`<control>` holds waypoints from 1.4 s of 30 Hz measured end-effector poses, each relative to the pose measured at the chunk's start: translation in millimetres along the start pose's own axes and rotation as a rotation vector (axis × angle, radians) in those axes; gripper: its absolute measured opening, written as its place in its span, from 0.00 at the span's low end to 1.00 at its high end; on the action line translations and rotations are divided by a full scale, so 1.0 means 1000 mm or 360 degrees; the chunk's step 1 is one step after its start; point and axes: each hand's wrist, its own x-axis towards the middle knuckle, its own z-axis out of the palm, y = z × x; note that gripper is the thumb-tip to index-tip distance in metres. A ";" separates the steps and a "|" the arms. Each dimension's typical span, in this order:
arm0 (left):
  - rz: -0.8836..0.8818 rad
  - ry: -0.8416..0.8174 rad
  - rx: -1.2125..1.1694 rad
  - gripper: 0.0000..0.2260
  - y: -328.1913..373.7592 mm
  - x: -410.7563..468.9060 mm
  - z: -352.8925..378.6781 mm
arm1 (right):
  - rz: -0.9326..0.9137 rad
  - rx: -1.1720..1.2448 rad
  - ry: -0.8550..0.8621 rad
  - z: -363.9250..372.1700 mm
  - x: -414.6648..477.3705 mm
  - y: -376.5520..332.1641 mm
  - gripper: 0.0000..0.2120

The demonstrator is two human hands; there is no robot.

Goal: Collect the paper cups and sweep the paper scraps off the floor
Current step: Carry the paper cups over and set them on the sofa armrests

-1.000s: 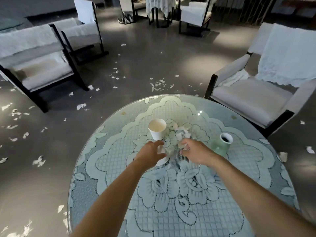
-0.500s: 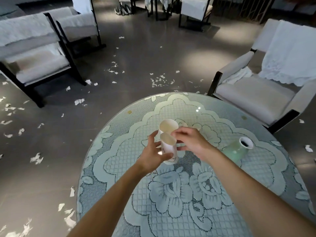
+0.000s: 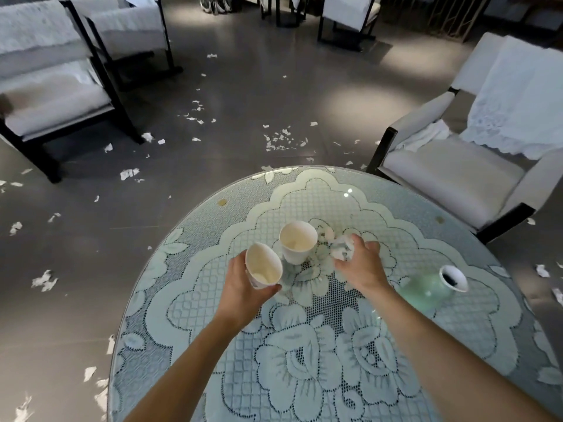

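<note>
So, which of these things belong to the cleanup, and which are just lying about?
Job: held paper cup in left hand; standing paper cup; crumpled paper in right hand; floor scraps.
Lying about: green vase; armchair; lace tablecloth; shoes.

Conceals base of tilted paper cup (image 3: 263, 266) inside left hand (image 3: 243, 289). Encloses most of crumpled scrap (image 3: 341, 249) within right hand (image 3: 364, 268). Crops table (image 3: 472, 345) at 6 o'clock, dark-framed armchair (image 3: 45, 95) at 10 o'clock, pale armchair (image 3: 457, 172) at 2 o'clock, shoes (image 3: 214, 4) at 12 o'clock. Blurs green vase (image 3: 426, 290) at 3 o'clock.
</note>
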 end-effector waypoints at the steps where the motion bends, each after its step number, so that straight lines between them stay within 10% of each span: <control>1: -0.0030 0.0013 -0.0041 0.39 -0.002 0.001 -0.001 | 0.0081 -0.0098 -0.0025 0.000 0.004 0.004 0.33; 5: -0.0088 -0.0013 -0.0097 0.39 -0.011 0.013 0.001 | 0.0250 -0.0203 -0.0137 0.004 0.034 0.008 0.40; 12: -0.0099 -0.0017 -0.0058 0.39 -0.017 0.023 0.004 | -0.0162 -0.0560 -0.0251 0.018 0.059 -0.020 0.22; 22: -0.0018 -0.0116 0.0063 0.41 -0.007 -0.002 0.009 | 0.0029 0.0391 0.0047 0.005 0.003 -0.008 0.09; 27: 0.0074 -0.0161 0.0115 0.40 0.010 -0.023 0.014 | -0.0358 0.0778 0.0078 -0.018 -0.051 -0.057 0.06; 42: 0.0088 -0.0114 0.0055 0.37 0.024 -0.029 -0.002 | -0.0782 0.0196 -0.0192 -0.009 -0.095 -0.089 0.11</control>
